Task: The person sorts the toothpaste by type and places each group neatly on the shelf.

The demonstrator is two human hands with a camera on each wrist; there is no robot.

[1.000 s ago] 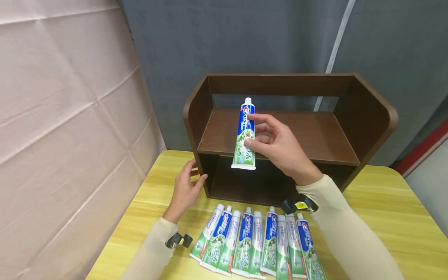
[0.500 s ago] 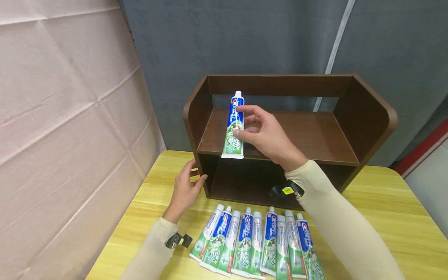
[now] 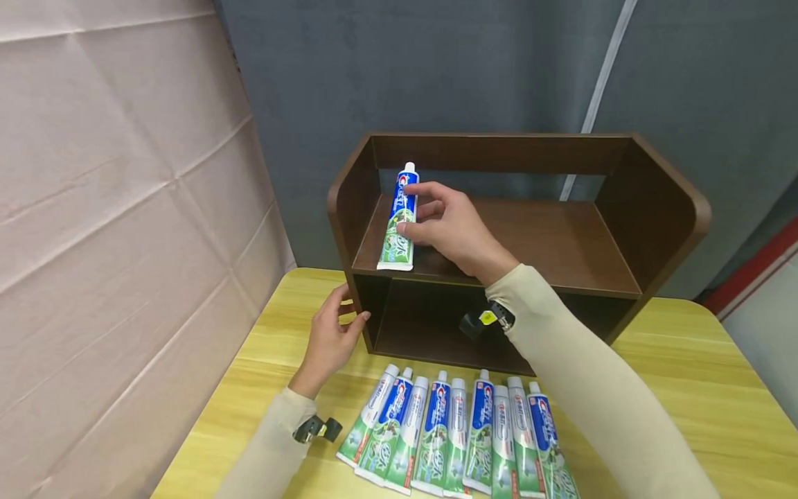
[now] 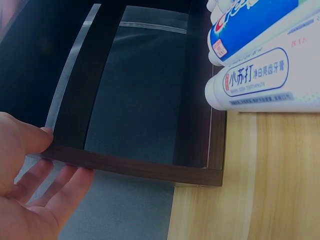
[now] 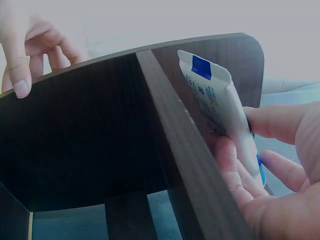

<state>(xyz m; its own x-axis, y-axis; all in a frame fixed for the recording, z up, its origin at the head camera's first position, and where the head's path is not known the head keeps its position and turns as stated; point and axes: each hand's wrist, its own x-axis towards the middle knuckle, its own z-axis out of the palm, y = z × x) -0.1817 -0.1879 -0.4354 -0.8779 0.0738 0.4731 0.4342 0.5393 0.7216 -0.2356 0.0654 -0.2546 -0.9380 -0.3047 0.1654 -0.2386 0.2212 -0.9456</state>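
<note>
The right hand (image 3: 451, 232) pinches a blue, green and white toothpaste tube (image 3: 397, 220) between thumb and fingers, holding it cap up with its flat crimped end resting at the front left of the upper board of a dark brown wooden shelf (image 3: 661, 208); the right wrist view shows the tube just beside the shelf's left side panel. The left hand (image 3: 329, 341) rests against the lower left corner of the shelf, thumb on one face of the side panel and the fingers on the other, loosely bent. In front of the shelf, a row of toothpaste tubes (image 3: 458, 436) lies side by side, caps toward the shelf, on a yellow wood-grain table (image 3: 704, 388). Both arms wear cream sleeves.
</note>
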